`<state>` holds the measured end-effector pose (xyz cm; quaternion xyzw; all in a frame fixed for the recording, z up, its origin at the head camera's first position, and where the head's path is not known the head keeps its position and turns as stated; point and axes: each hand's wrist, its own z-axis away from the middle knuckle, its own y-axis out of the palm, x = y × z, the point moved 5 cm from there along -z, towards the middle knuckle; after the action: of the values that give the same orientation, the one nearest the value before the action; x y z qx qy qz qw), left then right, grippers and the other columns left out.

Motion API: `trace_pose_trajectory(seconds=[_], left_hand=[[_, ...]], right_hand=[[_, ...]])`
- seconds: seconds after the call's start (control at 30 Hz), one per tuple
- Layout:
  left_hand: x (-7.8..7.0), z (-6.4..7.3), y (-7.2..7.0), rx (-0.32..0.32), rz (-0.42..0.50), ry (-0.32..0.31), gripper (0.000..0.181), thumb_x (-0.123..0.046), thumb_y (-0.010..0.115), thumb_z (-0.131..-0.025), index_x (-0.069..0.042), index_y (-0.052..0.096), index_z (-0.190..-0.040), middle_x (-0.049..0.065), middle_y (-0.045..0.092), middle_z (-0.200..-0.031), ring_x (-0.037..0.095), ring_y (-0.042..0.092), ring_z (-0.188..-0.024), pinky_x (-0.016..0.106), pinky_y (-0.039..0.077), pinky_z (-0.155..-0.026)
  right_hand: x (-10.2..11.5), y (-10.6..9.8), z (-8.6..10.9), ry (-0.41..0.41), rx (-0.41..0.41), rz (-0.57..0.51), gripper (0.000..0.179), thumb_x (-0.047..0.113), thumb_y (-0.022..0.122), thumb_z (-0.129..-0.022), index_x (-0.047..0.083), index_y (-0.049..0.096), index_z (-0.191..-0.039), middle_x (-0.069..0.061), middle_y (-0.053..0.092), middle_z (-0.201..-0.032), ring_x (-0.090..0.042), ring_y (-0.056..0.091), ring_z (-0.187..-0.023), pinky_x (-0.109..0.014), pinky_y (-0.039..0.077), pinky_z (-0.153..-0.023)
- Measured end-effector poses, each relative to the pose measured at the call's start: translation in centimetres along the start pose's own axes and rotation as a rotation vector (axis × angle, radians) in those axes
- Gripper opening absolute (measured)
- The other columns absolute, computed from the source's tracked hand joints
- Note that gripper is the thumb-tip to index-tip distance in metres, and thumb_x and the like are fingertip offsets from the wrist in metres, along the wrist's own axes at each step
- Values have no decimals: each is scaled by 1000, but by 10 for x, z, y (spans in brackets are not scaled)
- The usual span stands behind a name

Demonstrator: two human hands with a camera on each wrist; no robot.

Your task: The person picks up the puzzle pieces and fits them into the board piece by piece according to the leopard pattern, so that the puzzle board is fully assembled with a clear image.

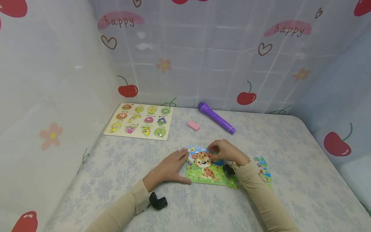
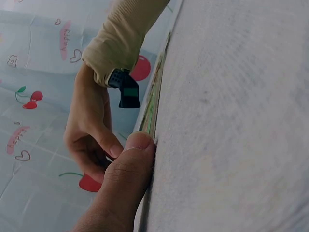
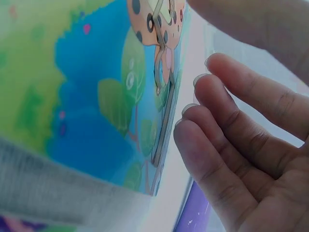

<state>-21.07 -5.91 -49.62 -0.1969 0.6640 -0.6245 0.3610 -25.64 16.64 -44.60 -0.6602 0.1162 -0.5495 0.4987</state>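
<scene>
A square jigsaw puzzle (image 1: 204, 169) with a spotted leopard cub on grass lies flat on the table. My left hand (image 1: 172, 166) rests along its left side, fingers stretched toward the top corner and thumb by the lower edge. At the upper right of the puzzle is my right hand (image 1: 224, 150), its thumb close over the leopard's head. The bent fingers (image 3: 227, 150) of that hand stay just beyond the puzzle's far edge, apart from the thumb. Around the leopard's ear, the piece outlines (image 3: 166, 116) show as uneven seams. The right thumb's tip is out of the right wrist view.
Another picture puzzle (image 1: 262, 169) lies partly under the right forearm. Toward the back are a fruit board (image 1: 139, 120), a pink block (image 1: 193, 125) and a purple toy microphone (image 1: 216, 118). A printed curtain (image 1: 203, 64) stands behind the table.
</scene>
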Motion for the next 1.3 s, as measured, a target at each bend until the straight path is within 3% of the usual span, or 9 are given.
trace_pose_trajectory(seconds=[0.43,1.03,1.3], left_hand=[[0,-1,1,10,-5,5,119,-84,54,-74,-6,18,-156,8,16,-164,21,14,-153,37,18,-126],[0,-2,0,25,8,-6,118,-81,56,-75,-6,17,-156,8,15,-165,20,12,-153,37,16,-126],[1,-1,1,26,4,-9,119,-83,55,-74,-7,16,-157,7,14,-165,20,12,-153,37,17,-126]], right_hand=[[-13,-16,23,37,3,7,43,20,82,-79,6,68,-117,-8,68,-109,-23,62,-98,-39,55,-85],[-63,-51,80,135,-29,43,45,22,81,-80,7,66,-120,-10,65,-114,-25,58,-101,-46,53,-90],[-80,-64,95,156,-52,59,47,23,82,-78,4,66,-118,-11,66,-112,-25,60,-99,-48,54,-91]])
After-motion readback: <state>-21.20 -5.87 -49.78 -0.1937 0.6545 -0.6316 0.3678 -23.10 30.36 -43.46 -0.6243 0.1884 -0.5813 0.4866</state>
